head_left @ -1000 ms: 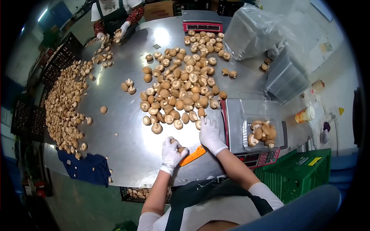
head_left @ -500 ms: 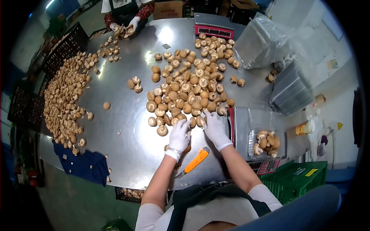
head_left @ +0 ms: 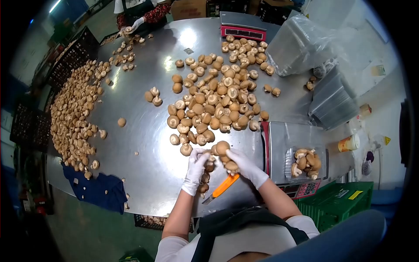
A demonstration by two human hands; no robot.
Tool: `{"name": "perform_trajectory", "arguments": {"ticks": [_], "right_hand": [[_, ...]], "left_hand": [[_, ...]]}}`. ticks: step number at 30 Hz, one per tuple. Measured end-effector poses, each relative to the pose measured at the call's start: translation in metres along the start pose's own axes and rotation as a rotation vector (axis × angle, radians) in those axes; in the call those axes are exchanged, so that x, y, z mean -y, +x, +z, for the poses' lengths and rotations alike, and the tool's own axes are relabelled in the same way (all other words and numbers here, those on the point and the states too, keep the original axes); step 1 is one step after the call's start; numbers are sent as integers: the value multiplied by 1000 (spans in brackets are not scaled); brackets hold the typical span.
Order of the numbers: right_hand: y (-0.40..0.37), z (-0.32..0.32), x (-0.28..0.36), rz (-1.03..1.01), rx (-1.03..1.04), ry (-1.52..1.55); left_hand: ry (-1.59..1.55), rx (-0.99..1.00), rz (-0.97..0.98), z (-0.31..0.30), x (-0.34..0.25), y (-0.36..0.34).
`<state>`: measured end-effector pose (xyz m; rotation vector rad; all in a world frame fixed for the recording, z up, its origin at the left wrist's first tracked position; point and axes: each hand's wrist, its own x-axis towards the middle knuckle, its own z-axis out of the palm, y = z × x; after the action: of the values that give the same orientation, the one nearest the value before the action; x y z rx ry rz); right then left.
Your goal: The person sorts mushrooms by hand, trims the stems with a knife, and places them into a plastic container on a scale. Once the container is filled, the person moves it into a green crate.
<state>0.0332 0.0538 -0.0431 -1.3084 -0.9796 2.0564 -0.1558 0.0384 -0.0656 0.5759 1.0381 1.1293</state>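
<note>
White-gloved, my left hand (head_left: 195, 171) is closed round mushrooms (head_left: 210, 159), its fingers partly hidden. My right hand (head_left: 247, 167), also gloved, grips several brown-capped mushrooms (head_left: 222, 147) close beside it, over the near part of the metal table. A few more mushrooms (head_left: 204, 178) lie in a line below my left hand. An orange utility knife (head_left: 225, 185) rests just under my right hand, its blade pointing to the lower left. Beyond both hands spreads a large mushroom pile (head_left: 214, 98).
A scale (head_left: 276, 144) at right bears a clear plastic tray (head_left: 290, 165) of mushrooms. Stacked clear trays (head_left: 334, 102) stand behind it. A bigger mushroom heap (head_left: 72, 113) and a blue cloth (head_left: 98, 190) are at left. Across the table, another person's gloved hand (head_left: 139, 22) handles mushrooms.
Both my hands have drawn back from the pile's near edge toward me, with mushrooms now held between them. The other person's hands have moved left, and mushrooms they held lie on the table.
</note>
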Motion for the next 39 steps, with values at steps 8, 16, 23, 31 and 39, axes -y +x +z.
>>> {"name": "perform_trajectory", "arguments": {"ticks": [8, 16, 23, 31, 39], "right_hand": [[-46, 12, -21, 362, 377, 579], [-54, 11, -46, 370, 391, 610], [-59, 19, -40, 426, 259, 669], [-55, 11, -59, 436, 490, 693], [-73, 48, -37, 429, 244, 383]], "left_hand": [[-485, 150, -190, -6, 6, -54], [-361, 146, -202, -4, -6, -79], [-332, 93, -186, -10, -2, -81], [321, 295, 27, -7, -17, -99], [513, 274, -55, 1, -7, -111]]}}
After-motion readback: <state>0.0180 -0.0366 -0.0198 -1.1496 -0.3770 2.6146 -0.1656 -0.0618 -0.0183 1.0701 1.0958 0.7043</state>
